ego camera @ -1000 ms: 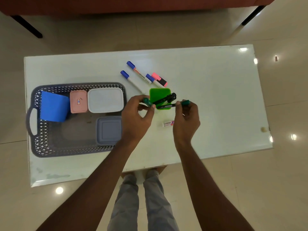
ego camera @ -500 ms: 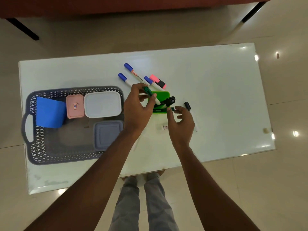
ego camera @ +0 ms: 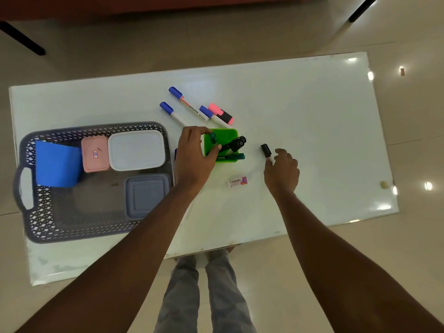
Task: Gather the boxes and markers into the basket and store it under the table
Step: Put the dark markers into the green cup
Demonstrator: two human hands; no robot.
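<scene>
A grey lattice basket (ego camera: 38, 224) sits on the left of the white table (ego camera: 312, 111). It holds a blue box (ego camera: 56, 164), a pink box (ego camera: 95, 155), a white box (ego camera: 137, 150) and a grey-blue box (ego camera: 146, 195). My left hand (ego camera: 195, 155) is shut on a green-capped marker (ego camera: 212, 137), held down into the green box (ego camera: 231, 133), which also holds black and teal markers. My right hand (ego camera: 282, 170) is open, its fingertips at the near end of a black-capped marker (ego camera: 265, 150) lying on the table.
Three blue-capped whiteboard markers (ego camera: 186, 103) and a pink highlighter (ego camera: 221, 113) lie behind the green box. A small eraser (ego camera: 237, 182) lies in front of it. A small beige lump (ego camera: 384, 184) sits near the table's right edge. Dark furniture legs stand beyond.
My left hand has lowered the green-capped marker into the green box. My right hand has let go of a teal marker, now in the box, and moved right to the black-capped marker.
</scene>
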